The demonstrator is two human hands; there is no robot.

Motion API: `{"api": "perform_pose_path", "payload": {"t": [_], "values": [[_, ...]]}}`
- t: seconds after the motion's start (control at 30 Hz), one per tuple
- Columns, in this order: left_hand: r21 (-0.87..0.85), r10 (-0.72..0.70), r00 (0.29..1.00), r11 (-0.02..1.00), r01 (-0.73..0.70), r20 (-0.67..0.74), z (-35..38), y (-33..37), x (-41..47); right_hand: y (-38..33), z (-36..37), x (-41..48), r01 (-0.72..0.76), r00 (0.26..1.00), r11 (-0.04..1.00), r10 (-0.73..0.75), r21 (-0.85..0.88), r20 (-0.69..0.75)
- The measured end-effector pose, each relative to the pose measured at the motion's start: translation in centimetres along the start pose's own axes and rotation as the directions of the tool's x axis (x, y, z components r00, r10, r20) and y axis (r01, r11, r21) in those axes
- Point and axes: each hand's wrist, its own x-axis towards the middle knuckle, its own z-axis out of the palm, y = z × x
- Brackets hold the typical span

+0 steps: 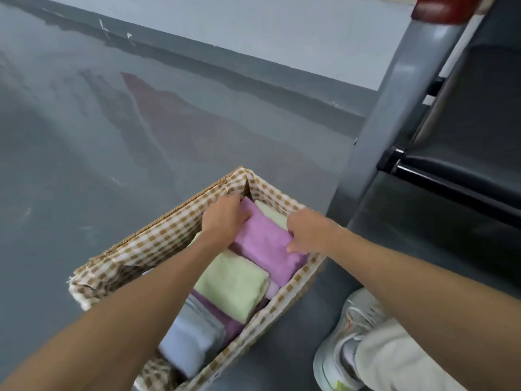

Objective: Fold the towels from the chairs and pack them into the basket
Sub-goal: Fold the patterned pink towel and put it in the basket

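Note:
A woven basket (pixel 158 244) with a brown-and-white checked lining stands on the grey floor. Inside lie several folded towels: a pink one (pixel 267 249) at the far end, a pale green one (pixel 234 286) in the middle, a purple one (pixel 228 320) under it, and a light blue one (pixel 191 342) nearest me. My left hand (pixel 225 215) grips the pink towel's far left edge. My right hand (pixel 307 232) pinches its right edge. Another pale towel (pixel 272 214) peeks out beyond the pink one.
A grey chair (pixel 400 108) with a dark seat stands right of the basket. Something red (pixel 445 7) sits at its top. My shoe (pixel 346 342) and trouser leg are on the floor at the lower right. Grey floor stretches left toward the wall.

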Motion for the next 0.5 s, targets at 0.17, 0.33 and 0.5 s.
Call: {"api": "perform_pose_path", "payload": {"t": [0.17,0.33,0.5], "values": [[-0.132,0.305,0.946,0.939,-0.317,-0.106,-4.7,5.6,-0.4,2.1,-4.9,-5.5,-0.062,0.986,0.998,0.062,0.004,-0.153],[-0.334,0.538,0.814,0.743,-0.580,-0.218,-9.4,17.4,-1.9,8.0,-10.6,-14.5,-0.149,0.912,0.985,0.172,0.090,-0.372],[-0.428,0.705,0.676,0.555,-0.714,-0.214,-12.3,31.9,-5.8,17.0,-13.2,-26.8,-0.304,0.774,0.914,0.402,0.269,-0.490]]}}
